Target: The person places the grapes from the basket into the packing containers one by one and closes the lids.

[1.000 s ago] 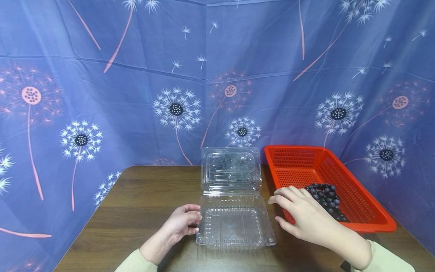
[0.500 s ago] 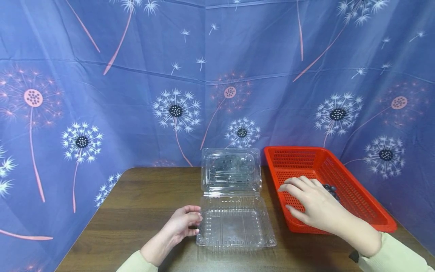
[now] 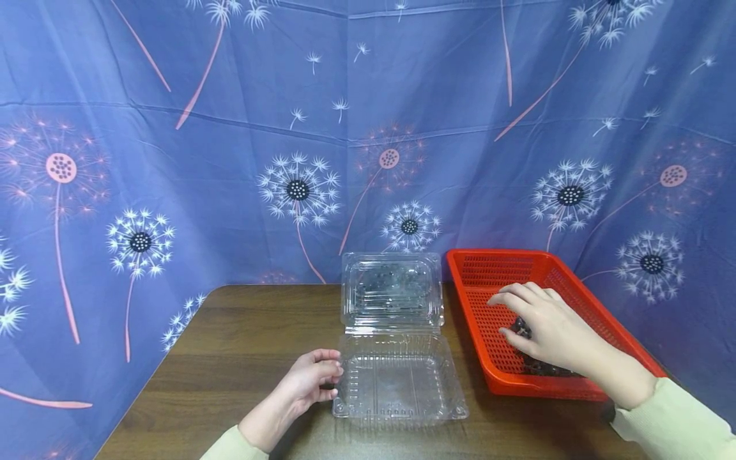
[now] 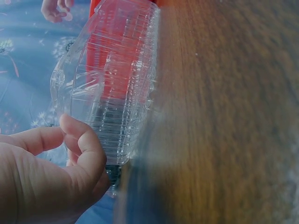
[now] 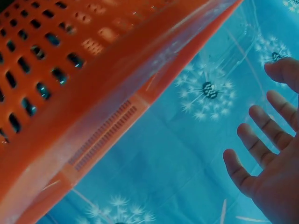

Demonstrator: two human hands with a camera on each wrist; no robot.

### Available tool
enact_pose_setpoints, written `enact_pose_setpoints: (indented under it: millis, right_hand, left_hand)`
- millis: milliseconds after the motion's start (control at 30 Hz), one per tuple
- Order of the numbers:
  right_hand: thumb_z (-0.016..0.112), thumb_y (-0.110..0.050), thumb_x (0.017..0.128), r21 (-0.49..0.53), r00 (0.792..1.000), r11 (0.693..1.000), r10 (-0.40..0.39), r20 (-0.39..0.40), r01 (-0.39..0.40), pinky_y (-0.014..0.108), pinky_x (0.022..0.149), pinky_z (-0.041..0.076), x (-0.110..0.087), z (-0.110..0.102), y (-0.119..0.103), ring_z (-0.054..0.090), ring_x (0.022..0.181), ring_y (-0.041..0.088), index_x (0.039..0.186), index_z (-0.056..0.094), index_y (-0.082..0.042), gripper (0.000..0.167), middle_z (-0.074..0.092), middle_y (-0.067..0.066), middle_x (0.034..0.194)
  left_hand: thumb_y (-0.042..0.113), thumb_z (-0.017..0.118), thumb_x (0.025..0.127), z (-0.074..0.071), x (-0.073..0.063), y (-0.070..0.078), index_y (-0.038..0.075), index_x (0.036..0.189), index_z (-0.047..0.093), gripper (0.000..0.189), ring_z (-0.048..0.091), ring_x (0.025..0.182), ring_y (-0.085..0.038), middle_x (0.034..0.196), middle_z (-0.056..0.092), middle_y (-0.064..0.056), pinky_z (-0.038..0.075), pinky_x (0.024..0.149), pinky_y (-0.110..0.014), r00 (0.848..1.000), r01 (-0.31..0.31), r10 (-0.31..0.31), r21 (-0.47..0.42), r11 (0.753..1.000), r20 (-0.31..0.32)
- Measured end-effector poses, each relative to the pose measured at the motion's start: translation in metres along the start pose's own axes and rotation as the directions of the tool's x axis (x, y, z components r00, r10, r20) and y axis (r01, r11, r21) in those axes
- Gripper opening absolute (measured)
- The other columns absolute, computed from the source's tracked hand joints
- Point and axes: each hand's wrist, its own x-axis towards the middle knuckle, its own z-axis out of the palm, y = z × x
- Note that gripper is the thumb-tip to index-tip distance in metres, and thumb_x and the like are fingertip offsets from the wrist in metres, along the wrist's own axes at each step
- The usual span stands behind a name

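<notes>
A clear plastic clamshell box (image 3: 398, 390) lies opened on the table, its lid (image 3: 393, 291) standing up at the back. My left hand (image 3: 303, 386) pinches the box's left rim between thumb and curled fingers, as the left wrist view also shows of the hand (image 4: 60, 172) and box (image 4: 117, 88). Over the red basket (image 3: 489, 377), my right hand (image 3: 552, 329) hovers with fingers spread and slightly bent, holding nothing. Dark grapes (image 3: 537, 367) lie in the basket below it, partly hidden by that hand. The right wrist view has the hand (image 5: 273, 158) apart from the basket's wall (image 5: 88, 88).
The brown wooden table (image 3: 247, 332) extends to the left of the box. Behind it hangs a blue cloth (image 3: 224, 160) with a dandelion print. The basket's raised rim stands close to the box's right side.
My right hand has moved right and slightly away from me, from the basket's left edge to above the grapes. The left hand has stayed at the box's rim.
</notes>
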Motion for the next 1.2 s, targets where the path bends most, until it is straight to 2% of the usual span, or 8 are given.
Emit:
enact_pose_setpoints:
  millis: [300, 667, 967, 1200]
  right_hand:
    - [0.077, -0.023, 0.067, -0.005, 1.0, 1.0, 0.025, 0.017, -0.024, 0.037, 0.065, 0.038, -0.008, 0.007, 0.021, 0.052, 0.098, 0.022, 0.111, 0.06, -0.016, 0.048, 0.057, -0.001, 0.111]
    - [0.082, -0.027, 0.063, -0.023, 0.986, 0.995, 0.096, 0.133, -0.094, 0.039, 0.062, 0.042, -0.03, 0.015, 0.047, 0.051, 0.103, 0.023, 0.116, 0.059, -0.018, 0.059, 0.055, 0.0, 0.117]
    - [0.086, -0.027, 0.059, -0.005, 0.977, 0.996, 0.086, 0.194, -0.087, 0.049, 0.061, 0.047, -0.051, 0.028, 0.062, 0.051, 0.104, 0.029, 0.115, 0.06, -0.02, 0.062, 0.055, 0.005, 0.118]
    - [0.087, -0.029, 0.053, -0.027, 0.975, 0.998, 0.06, 0.215, -0.056, 0.046, 0.056, 0.048, -0.067, 0.042, 0.072, 0.052, 0.1, 0.03, 0.112, 0.062, -0.017, 0.065, 0.057, 0.006, 0.113]
  left_hand:
    - [-0.003, 0.058, 0.078, 0.0, 0.001, 0.001, -0.007, 0.121, 0.041, 0.046, 0.049, 0.073, -0.012, 0.085, 0.05, 0.001, 0.048, 0.057, -0.021, 1.0, 0.0, 0.0, -0.004, 1.0, 0.008]
    - [-0.004, 0.057, 0.08, -0.002, 0.004, -0.002, -0.007, 0.121, 0.04, 0.045, 0.049, 0.073, -0.012, 0.086, 0.051, 0.002, 0.049, 0.058, -0.022, 1.0, -0.006, 0.006, 0.001, 1.0, 0.006]
    - [-0.004, 0.057, 0.08, -0.001, 0.005, -0.002, -0.005, 0.121, 0.041, 0.043, 0.049, 0.072, -0.012, 0.085, 0.051, 0.002, 0.048, 0.058, -0.022, 1.0, -0.002, 0.002, -0.008, 1.0, 0.002]
    - [-0.004, 0.056, 0.08, -0.002, 0.005, -0.003, -0.005, 0.121, 0.041, 0.043, 0.049, 0.072, -0.012, 0.084, 0.051, 0.002, 0.048, 0.058, -0.022, 1.0, -0.002, 0.002, -0.013, 1.0, 0.008]
